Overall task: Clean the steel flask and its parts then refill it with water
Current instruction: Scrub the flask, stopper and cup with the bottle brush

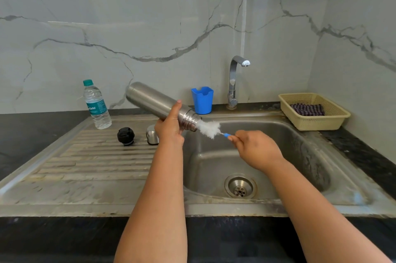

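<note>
Steel cup (152,135) half hidden behind left hand (169,127). Brush (209,128) handle buried in right hand (255,149), only its blue tip showing. Left hand grips flask (154,102) tilted over sink (300,134), mouth toward bristles. Stopper (126,135) on drainboard.

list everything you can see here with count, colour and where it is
steel flask: 1, silver, tilted over the sink edge, mouth down-right
bottle brush: 1, white bristles, blue handle, at the flask mouth
black stopper: 1, black, on the drainboard
steel cup: 1, silver, on the drainboard, partly behind the left hand
water bottle: 1, clear, teal cap, back of the drainboard
blue holder: 1, blue, beside the tap
tap: 1, chrome, behind the sink
sink: 1, steel
basket: 1, cream, right counter
striped cloth: 1, dark, in the basket
left hand: grips the flask
right hand: holds the brush handle
</note>
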`<state>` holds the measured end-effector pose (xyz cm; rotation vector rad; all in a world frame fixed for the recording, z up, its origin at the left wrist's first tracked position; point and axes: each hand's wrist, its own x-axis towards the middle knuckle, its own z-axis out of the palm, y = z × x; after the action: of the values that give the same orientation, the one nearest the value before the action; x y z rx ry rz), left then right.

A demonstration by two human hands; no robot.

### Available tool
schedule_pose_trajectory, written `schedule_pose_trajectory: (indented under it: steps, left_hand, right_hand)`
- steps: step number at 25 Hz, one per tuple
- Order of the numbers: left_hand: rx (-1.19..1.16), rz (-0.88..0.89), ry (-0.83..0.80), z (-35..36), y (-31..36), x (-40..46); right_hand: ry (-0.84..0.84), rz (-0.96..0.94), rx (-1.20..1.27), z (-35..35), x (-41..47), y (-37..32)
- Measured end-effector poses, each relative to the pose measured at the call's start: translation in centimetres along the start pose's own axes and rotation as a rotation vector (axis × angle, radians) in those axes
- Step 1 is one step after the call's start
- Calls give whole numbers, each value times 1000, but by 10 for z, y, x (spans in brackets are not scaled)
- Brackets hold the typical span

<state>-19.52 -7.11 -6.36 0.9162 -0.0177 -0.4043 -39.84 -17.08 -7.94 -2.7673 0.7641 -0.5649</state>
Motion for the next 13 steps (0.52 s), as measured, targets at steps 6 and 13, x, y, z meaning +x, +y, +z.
schedule_pose_trajectory:
  steps: [6, 13]
  left_hand:
    - [-61, -57, -19, -13, 10, 9]
    - [14, 72, -248, 0, 13, -16]
  right_hand:
    - [-162, 11, 262, 4, 0, -17]
    - [-627, 356, 1099, -8, 0, 19]
